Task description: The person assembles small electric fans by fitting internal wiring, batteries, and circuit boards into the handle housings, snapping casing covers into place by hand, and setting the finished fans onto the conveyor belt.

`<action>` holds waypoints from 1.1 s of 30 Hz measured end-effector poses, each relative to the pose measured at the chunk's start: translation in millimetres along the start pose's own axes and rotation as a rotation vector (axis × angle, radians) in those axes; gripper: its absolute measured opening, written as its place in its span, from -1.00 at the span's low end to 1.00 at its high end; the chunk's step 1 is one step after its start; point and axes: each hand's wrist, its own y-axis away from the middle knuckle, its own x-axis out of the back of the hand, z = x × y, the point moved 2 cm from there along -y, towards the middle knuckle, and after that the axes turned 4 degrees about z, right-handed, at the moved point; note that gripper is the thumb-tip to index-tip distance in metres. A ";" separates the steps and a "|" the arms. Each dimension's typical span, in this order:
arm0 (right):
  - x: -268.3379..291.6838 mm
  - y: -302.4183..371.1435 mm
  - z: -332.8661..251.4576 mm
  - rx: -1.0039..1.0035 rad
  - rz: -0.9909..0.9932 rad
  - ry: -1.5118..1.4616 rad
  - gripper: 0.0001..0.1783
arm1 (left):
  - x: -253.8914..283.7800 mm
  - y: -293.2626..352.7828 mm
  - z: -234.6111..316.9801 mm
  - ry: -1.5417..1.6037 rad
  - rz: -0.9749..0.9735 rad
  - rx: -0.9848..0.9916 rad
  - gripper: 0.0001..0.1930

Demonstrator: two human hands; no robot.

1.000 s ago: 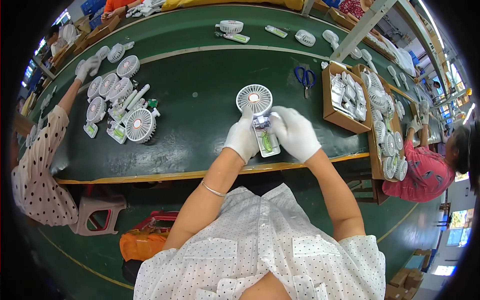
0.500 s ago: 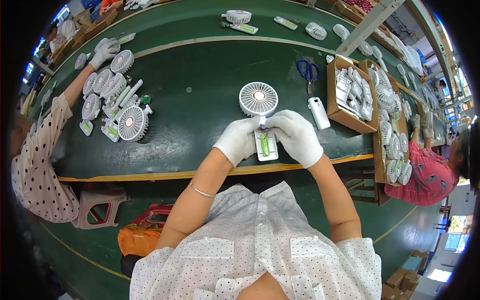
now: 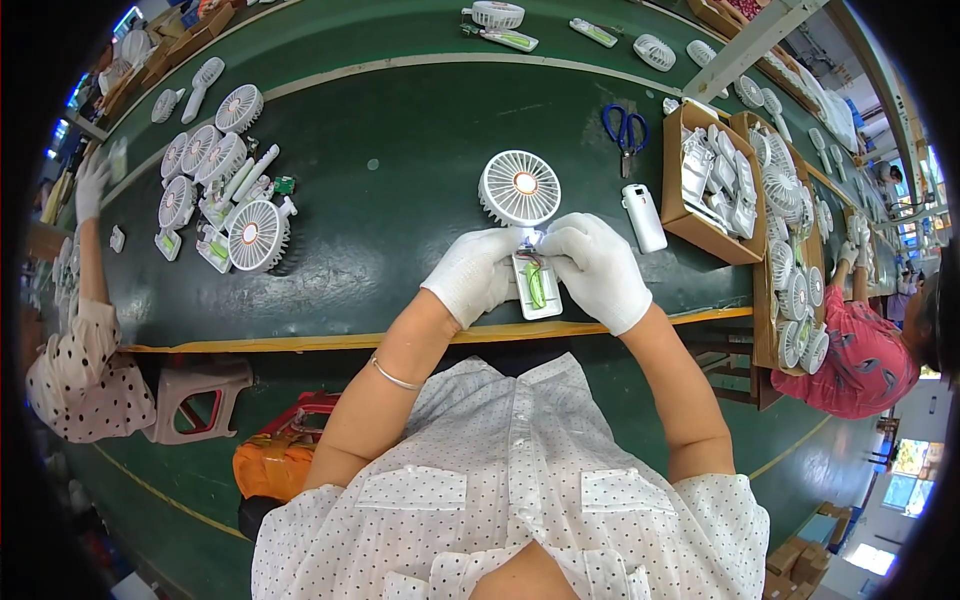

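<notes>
Near the table's front edge I hold a white handheld fan [image 3: 520, 188] between both gloved hands. Its round grille points up and away from me, and its open handle, with a green battery [image 3: 536, 287] and thin wires inside, lies toward me. My left hand [image 3: 474, 276] grips the left side of the handle near the neck. At the right side of the neck, the fingers of my right hand [image 3: 596, 270] are pinched together; the fingertips partly hide the joint. To the right lies a white handle cover [image 3: 643, 218], apart from my hand.
Blue-handled scissors [image 3: 626, 135] lie beyond the cover. Cardboard boxes of white covers [image 3: 712, 185] and fans [image 3: 786, 240] stand at right. A cluster of fans [image 3: 258, 236] lies at left. Co-workers sit on both sides, one gloved hand [image 3: 92, 185] at far left. More fans lie on the far strip.
The fan's head has tilted slightly, while both my hands keep their hold. The left co-worker's hand has moved away from the fan cluster toward the far left. The view has shifted slightly.
</notes>
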 end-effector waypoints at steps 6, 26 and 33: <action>-6.5 11.1 -7.9 0.001 0.125 0.049 -0.79 | -6.0 6.0 1.3 -0.510 0.032 -0.170 -0.69; 27.9 53.4 57.5 -0.538 0.357 0.570 -0.45 | -34.9 18.4 -3.9 -0.355 0.215 -0.054 -0.67; 36.9 40.8 50.0 -0.614 0.211 0.585 -0.46 | -25.1 9.4 -3.5 -0.227 0.179 -0.015 -0.65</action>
